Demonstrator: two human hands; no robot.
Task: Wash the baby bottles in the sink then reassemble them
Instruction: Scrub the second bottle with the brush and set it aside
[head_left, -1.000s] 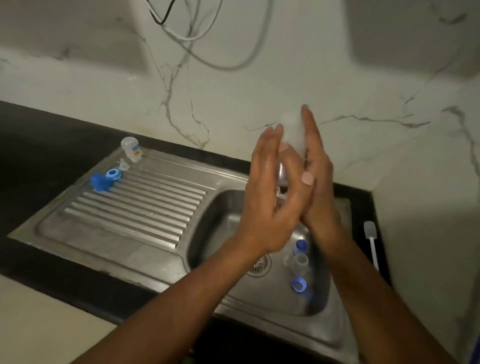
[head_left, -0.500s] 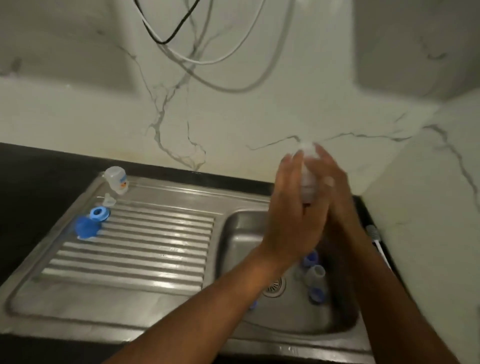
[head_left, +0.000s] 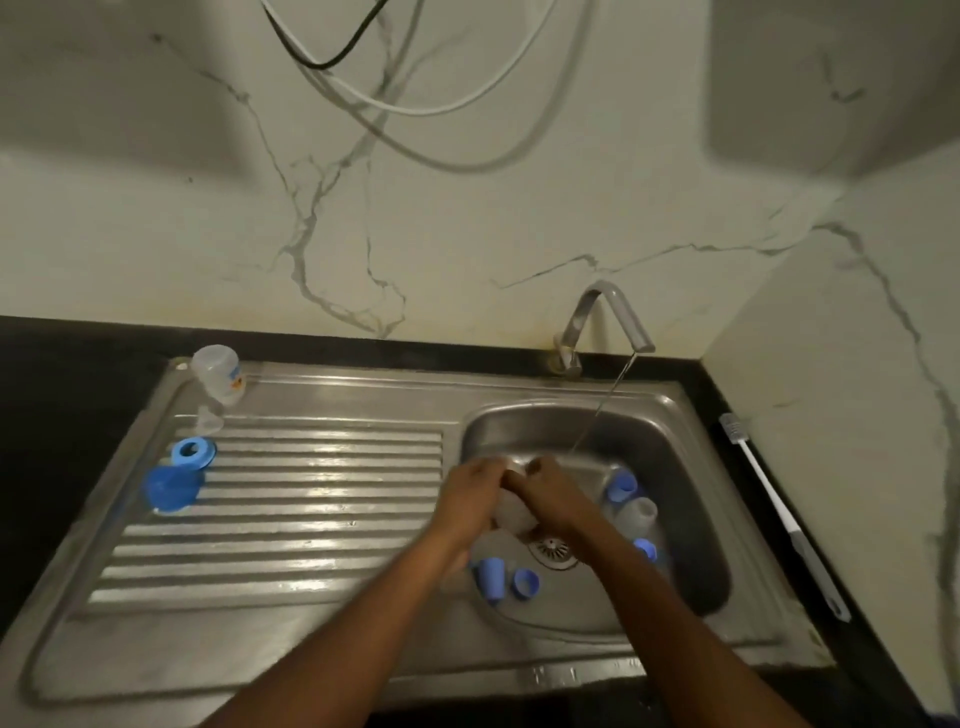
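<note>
At the frame's centre, the left hand (head_left: 470, 501) and right hand (head_left: 553, 496) are both wrapped around a clear baby bottle (head_left: 513, 515), held low over the steel sink (head_left: 691, 499). A thin stream runs from the tap (head_left: 605, 317) at upper right. Blue bottle parts (head_left: 506, 577) lie by the drain. At left, another clear bottle (head_left: 218, 373) and blue cap (head_left: 171, 488) sit on the ribbed drainboard (head_left: 311, 499). A brush (head_left: 774, 506) lies on the black bench (head_left: 62, 395), beneath veined marble walls (head_left: 467, 234).

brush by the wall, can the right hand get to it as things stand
Probably not right away. The right hand and left hand are both wrapped around a clear bottle in the sink. The brush lies bare on the counter to its right, with nothing across the path once the hand lets go.
</note>
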